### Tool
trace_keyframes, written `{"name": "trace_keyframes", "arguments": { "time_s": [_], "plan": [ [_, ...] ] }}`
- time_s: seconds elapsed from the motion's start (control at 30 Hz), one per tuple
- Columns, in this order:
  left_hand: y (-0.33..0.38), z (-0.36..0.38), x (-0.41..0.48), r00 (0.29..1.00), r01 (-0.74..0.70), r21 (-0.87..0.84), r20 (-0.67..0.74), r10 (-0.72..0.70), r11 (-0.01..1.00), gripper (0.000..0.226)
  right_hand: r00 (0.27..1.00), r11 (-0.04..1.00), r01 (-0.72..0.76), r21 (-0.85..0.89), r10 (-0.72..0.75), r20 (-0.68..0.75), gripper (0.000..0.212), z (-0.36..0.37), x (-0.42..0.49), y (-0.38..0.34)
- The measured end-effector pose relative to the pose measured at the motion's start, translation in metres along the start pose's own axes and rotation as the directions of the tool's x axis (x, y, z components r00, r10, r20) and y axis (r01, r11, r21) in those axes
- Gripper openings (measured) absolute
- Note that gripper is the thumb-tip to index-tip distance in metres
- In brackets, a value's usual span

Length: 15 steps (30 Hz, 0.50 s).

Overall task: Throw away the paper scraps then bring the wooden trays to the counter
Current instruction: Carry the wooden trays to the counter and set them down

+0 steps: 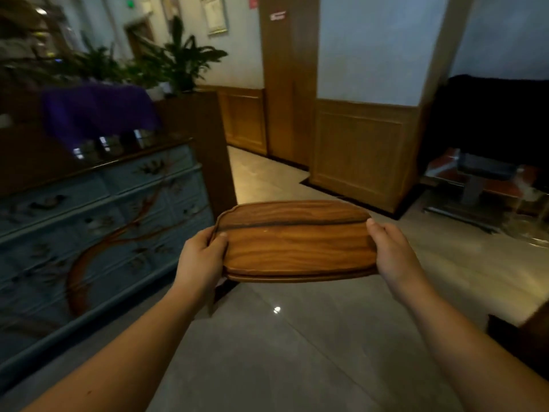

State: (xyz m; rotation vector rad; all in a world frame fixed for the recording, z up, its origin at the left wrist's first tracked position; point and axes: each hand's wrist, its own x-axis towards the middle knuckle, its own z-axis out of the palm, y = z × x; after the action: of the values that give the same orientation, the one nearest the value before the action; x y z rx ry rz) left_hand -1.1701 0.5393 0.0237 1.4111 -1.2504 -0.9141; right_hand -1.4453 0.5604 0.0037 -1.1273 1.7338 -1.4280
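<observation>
Stacked wooden trays [297, 242], oval and brown with dark grain, are held level in front of me above the floor. At the near edge two rims show, one tray on another. My left hand [202, 257] grips the left end, thumb on top. My right hand [392, 251] grips the right end, thumb resting on the rim. No paper scraps are in view.
A blue painted cabinet [98, 230] with a dark top stands on the left, with a purple cloth [98, 111] and potted plants [178, 60] behind it. A wood-panelled pillar [359, 150] rises ahead. A low table [481, 179] sits at right. Grey tiled floor [282, 352] stretches forward.
</observation>
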Motion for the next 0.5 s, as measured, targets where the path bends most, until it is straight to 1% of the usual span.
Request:
{"name": "trace_keyframes", "arguments": {
  "time_s": [0.1,0.2,0.23,0.33,0.5],
  "plan": [
    [-0.004,-0.021,0.027,0.992,0.058,-0.001,-0.109,-0.058,0.998,0.017,0.991,1.0,0.022,0.001,-0.022,0.13,0.047,0.044,0.038,-0.01],
    [-0.019,-0.054,0.052,0.969,0.102,0.018,-0.227,-0.096,0.995,0.018,0.965,0.999,0.039,0.013,-0.041,0.258,0.047,0.098,0.063,-0.017],
    [-0.024,-0.064,0.058,0.964,0.111,0.025,-0.244,-0.102,0.993,0.017,0.956,0.999,0.043,0.024,-0.048,0.289,0.047,0.112,0.068,-0.019],
    [-0.04,-0.106,0.075,0.934,0.149,0.015,-0.331,-0.135,0.989,0.017,0.91,0.999,0.05,0.019,-0.053,0.412,0.049,0.175,0.082,-0.026],
    [-0.067,-0.188,0.108,0.872,0.192,-0.031,-0.454,-0.185,0.981,0.018,0.836,0.997,0.065,0.038,-0.075,0.544,0.055,0.291,0.084,-0.045]
  ]
}}
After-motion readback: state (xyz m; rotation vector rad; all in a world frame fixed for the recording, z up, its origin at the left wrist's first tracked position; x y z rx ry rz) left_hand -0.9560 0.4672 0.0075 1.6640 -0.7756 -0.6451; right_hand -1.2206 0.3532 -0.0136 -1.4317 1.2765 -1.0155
